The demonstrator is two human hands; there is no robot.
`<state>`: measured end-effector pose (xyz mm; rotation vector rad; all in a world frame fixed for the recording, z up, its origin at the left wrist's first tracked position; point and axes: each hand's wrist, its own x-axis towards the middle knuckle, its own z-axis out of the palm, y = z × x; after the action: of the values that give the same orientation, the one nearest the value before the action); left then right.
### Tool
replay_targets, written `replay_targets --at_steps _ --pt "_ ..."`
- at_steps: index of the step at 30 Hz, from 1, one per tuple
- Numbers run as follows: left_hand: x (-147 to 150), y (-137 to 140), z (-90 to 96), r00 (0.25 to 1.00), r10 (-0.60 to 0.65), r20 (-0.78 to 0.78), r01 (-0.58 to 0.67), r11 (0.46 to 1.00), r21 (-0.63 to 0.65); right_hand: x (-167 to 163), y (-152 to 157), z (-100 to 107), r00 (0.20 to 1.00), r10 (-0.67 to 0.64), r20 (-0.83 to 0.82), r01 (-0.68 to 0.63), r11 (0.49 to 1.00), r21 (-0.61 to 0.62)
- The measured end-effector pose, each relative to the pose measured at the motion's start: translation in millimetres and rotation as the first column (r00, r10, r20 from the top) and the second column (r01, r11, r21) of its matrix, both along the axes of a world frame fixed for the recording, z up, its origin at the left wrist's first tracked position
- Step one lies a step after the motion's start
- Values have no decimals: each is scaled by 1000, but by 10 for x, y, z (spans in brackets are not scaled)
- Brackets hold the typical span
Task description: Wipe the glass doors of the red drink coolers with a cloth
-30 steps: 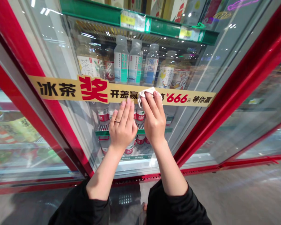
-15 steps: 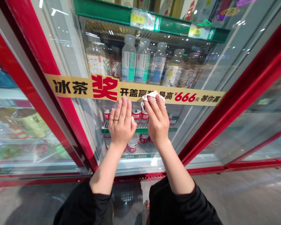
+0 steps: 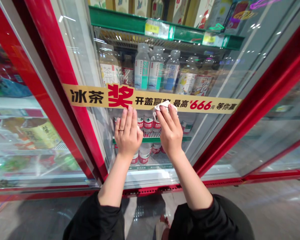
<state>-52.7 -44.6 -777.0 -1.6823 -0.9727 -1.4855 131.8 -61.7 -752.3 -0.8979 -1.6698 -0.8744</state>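
Observation:
A yellow printed strip [image 3: 90,96] with black and red characters runs across the glass door [image 3: 207,133] of a red-framed drinks cooler. My left hand [image 3: 127,133] lies flat with fingers stretched out, fingertips on the strip's lower edge beneath the large red character. A ring is on one of its fingers. Beside it, my right hand [image 3: 170,131] presses a crumpled white tissue or cloth [image 3: 166,104] against the strip near its middle. The fingers cover part of the white piece, and both hands hide some of the bottles behind the glass.
Behind the glass, soda bottles [image 3: 142,68] and tea bottles stand beneath a green shelf edge [image 3: 120,20] with price tags. Red-labelled bottles [image 3: 148,123] sit lower down. Red door frames [image 3: 265,90] flank the pane. Grey floor [image 3: 277,206] lies below.
My left hand has slid a little to the left along the strip. My right hand stays at about the same spot with the white piece. The view has shifted slightly.

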Motion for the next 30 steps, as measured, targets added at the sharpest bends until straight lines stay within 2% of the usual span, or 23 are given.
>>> replay_targets --at_steps 3,6,10,14,17,22,25,30 --pt "-61 7 -1 1000 17 -14 -16 1000 12 41 6 48 999 -34 -5 34 999 34" --pt "-84 11 -7 1000 9 -18 -9 1000 7 21 -18 -72 995 -59 -78 65 995 78" --pt "-74 17 -23 1000 -6 -6 6 1000 -11 -102 -41 -176 997 -36 -74 37 999 21" --pt "-94 17 -47 1000 -28 -12 27 999 -46 -154 -22 13 999 26 36 -24 997 -75" --pt "-136 15 -57 998 -52 -29 51 998 -48 -106 -19 117 998 8 60 -4 997 -73" --pt "-183 8 -46 997 -6 -79 6 1000 -8 -100 -47 -101 997 3 -73 1 999 49" --pt "-186 5 -41 996 -17 -86 16 1000 -6 -182 -50 -169 998 5 -55 -2 998 56" --pt "-192 3 -42 997 -30 -78 29 999 -13 -218 -30 99 996 57 66 -56 998 -18"
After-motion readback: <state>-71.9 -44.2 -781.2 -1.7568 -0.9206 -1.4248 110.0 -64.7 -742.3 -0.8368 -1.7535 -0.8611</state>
